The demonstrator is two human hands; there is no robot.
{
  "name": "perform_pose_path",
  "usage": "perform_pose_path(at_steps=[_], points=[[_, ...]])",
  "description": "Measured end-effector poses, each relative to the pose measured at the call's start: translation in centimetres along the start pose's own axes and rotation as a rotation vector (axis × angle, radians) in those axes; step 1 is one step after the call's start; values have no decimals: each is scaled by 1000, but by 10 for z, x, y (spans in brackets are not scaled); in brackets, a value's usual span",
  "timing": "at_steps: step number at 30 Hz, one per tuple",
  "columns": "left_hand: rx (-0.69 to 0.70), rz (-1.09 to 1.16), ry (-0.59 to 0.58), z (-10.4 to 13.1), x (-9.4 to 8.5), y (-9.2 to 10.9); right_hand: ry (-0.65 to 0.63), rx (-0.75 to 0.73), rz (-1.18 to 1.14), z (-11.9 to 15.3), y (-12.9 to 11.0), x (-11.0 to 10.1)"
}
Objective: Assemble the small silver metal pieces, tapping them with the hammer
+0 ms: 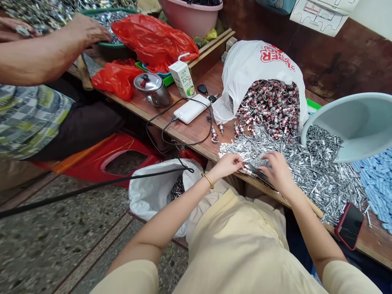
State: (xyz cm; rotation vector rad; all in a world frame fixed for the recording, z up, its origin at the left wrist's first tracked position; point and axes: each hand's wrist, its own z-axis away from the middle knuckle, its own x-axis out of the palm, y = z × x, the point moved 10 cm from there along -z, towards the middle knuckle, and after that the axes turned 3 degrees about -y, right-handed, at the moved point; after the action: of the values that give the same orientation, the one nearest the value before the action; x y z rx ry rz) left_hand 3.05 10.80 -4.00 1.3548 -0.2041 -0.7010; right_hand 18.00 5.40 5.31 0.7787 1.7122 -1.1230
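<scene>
My left hand (230, 165), with a gold bangle at the wrist, is pinched closed at the table's front edge. A small piece with silver and red on it (246, 171) shows at its fingertips, too small to name. Just to the right, my right hand (278, 173) has its thumb and fingers curved apart, holding nothing that I can see. A dark flat strip (259, 173) lies between the hands. Behind them spreads a heap of small silver metal parts (309, 173). Red-and-silver metal pieces with rings (271, 108) spill from a white plastic bag (245, 61).
A tipped grey tub (367, 126), light-blue pieces (376, 179) and a phone (350, 226) are on the right. Leftward are a power bank (192, 109), drink carton (183, 79) and metal cup (154, 90). A lined bin (147, 196) stands below. Another person's arm (45, 53) reaches in at left.
</scene>
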Motion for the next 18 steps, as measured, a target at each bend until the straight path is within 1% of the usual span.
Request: perform_pose_path(at_steps=[1, 2, 4, 5, 6, 8, 10, 13, 15, 18], points=[[-1, -23, 8, 0, -1, 0, 18, 75, 87, 20, 15, -10], [-2, -37, 11, 0, -1, 0, 0, 150, 179, 40, 30, -15], [-3, -37, 7, 0, 0, -2, -106, 251, 305, 76, 59, -13], [-3, -27, 3, -1, 1, -2, -154, 272, 320, 90, 68, -9], [-6, -13, 0, -2, 1, -4, -180, 282, 307, 100, 75, -6], [-12, 7, -5, -3, 3, -7, -164, 287, 240, 110, 78, -6], [-13, 0, -4, -4, 3, -8, -101, 282, 168, 108, 70, -15], [-2, -40, 5, -4, 3, -7, -54, 231, 94, 96, 43, -33], [2, -56, 17, -2, 2, -6, -103, 159, 85, 86, 22, -38], [-5, -71, 28, 0, 0, -3, -228, 56, 168, 77, 0, -34]])
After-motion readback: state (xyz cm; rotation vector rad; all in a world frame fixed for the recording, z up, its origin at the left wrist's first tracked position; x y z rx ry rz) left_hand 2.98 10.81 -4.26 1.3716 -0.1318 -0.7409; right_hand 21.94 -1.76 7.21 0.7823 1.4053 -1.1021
